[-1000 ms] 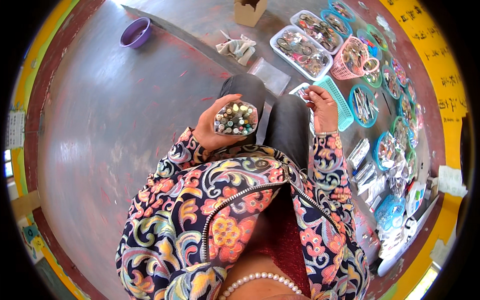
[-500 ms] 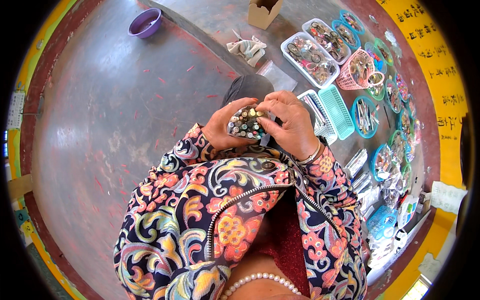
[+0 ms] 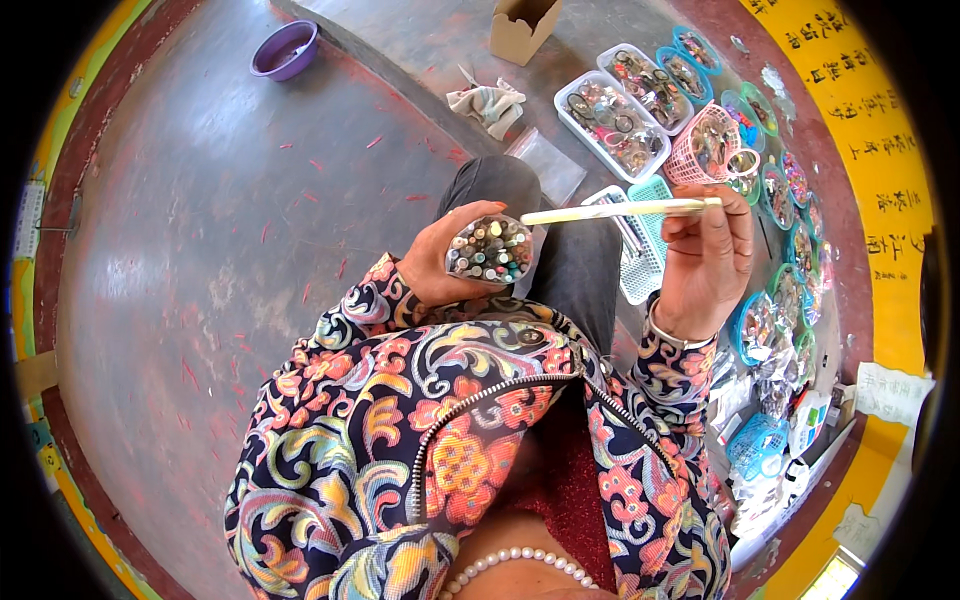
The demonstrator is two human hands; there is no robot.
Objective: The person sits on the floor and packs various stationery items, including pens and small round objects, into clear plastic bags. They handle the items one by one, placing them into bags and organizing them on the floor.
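Over my lap, my left hand [image 3: 432,262] is closed round a clear holder [image 3: 488,250] packed with pens. Their round ends point up in white, yellow, grey and dark green. Out to the right, my right hand [image 3: 706,258] pinches one end of a long, slim, pale yellow pen [image 3: 625,210] between thumb and fingers. The pen lies level, its other end close to the holder's right rim. Below it are my dark trousers [image 3: 580,275].
White and green plastic baskets [image 3: 650,240] stand beyond the pen. Behind are clear boxes [image 3: 615,130] of small items, a pink basket [image 3: 705,145] and several blue and green round baskets. A cloth [image 3: 490,105], a cardboard box [image 3: 525,30] and a purple basin [image 3: 285,52] are farther off.
My right hand has drawn the pale yellow pen out of the holder and moved right with it. My left hand still holds the holder, shifted slightly left.
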